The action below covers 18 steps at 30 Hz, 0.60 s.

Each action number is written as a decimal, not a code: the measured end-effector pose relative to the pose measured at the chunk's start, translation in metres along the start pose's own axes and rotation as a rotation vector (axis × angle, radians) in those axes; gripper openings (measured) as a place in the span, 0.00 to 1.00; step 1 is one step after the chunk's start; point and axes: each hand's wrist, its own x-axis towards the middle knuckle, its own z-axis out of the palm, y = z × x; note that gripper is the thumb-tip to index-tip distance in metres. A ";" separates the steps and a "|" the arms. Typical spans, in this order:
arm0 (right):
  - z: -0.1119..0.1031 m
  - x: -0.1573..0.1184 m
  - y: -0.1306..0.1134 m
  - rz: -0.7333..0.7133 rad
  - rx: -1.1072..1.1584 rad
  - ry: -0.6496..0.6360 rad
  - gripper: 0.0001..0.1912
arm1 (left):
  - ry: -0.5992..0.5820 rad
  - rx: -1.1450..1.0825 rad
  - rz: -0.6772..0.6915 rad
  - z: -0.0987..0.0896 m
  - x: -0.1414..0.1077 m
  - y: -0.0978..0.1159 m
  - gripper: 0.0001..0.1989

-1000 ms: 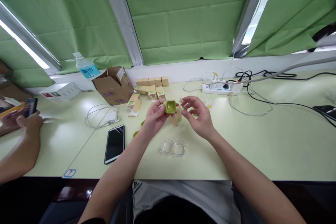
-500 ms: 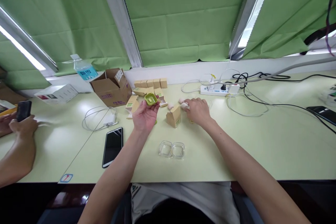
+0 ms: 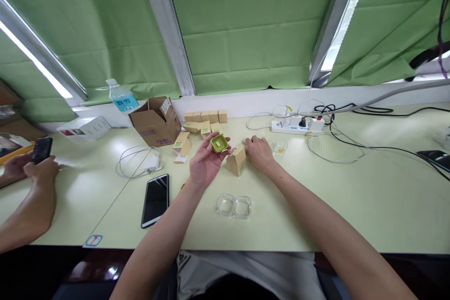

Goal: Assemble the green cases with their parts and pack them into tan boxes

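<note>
Pale green desk [image 3: 344, 206] below green blinds [image 3: 225, 28]. At nine o'clock, another person's hands [image 3: 42, 165] hold a phone. Towards the centre, an open cardboard box [image 3: 156, 129] sits at nine o'clock, with a dark-screened tablet [image 3: 155, 200] at eight. Near the middle, the wearer's left hand [image 3: 206, 165], palm up, grasps a small square green container [image 3: 219, 143]. Two joined clear cases [image 3: 234, 206] lie at six o'clock. A small tan carton [image 3: 236, 161] stands beside the right hand [image 3: 259, 152], whose fingers curl downward; whether they grip anything cannot be told. At three o'clock is a white power strip [image 3: 288, 126].
</note>
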 end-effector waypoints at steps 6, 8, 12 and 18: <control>-0.021 -0.018 0.013 0.096 0.637 0.300 0.15 | -0.051 0.029 0.019 0.007 -0.004 -0.001 0.25; -0.035 -0.026 0.013 0.032 1.082 0.406 0.19 | -0.070 0.056 0.023 0.009 -0.006 -0.002 0.25; -0.062 -0.048 0.003 -0.100 1.507 0.353 0.31 | -0.086 0.111 0.034 0.012 -0.009 -0.007 0.29; -0.076 -0.070 -0.013 -0.125 1.534 0.282 0.23 | -0.073 0.109 -0.011 0.009 -0.006 -0.014 0.30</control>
